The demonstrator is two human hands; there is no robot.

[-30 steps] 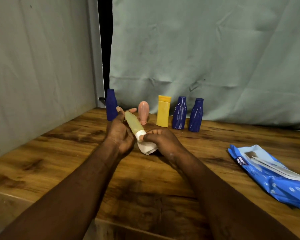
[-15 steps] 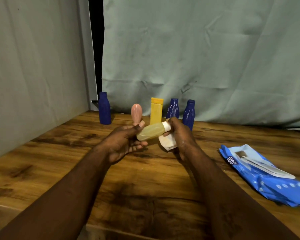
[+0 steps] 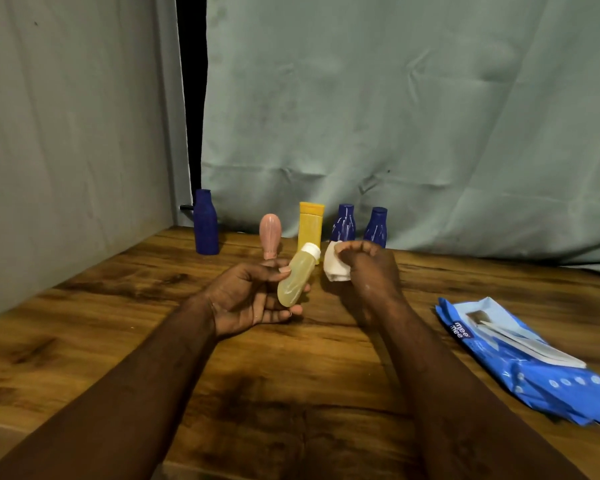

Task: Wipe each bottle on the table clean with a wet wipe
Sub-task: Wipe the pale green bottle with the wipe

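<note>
A wooden table (image 3: 84,306) is pictured from above, backed by a pale green cloth (image 3: 395,116). At the far left, a blue bottle (image 3: 207,223) is stood upright near the cloth, well apart from the others. To its right, a pink bottle (image 3: 270,235) is stood with its narrow end down, just beyond the left hand (image 3: 246,303). That hand is held palm up above the table, and a clear bottle (image 3: 297,277) of yellowish liquid is grasped between its thumb and curled fingers. The bottle is lifted off the table and tilted, with its white cap (image 3: 310,251) pointed up and to the right. Behind the cap, a yellow bottle (image 3: 310,223) is stood upright. Just right of the clear bottle and apart from it, a bunched white wipe (image 3: 336,268) is clutched in the curled fingers of the right hand (image 3: 369,268), which is also raised above the table. Beyond that hand, a second blue bottle (image 3: 343,225) and a third blue bottle (image 3: 375,226) are stood side by side near the cloth, their bases hidden by the hand. At the near right, a blue wipe pack (image 3: 534,368) is laid flat on the table, a pale flap shown on its top.
</note>
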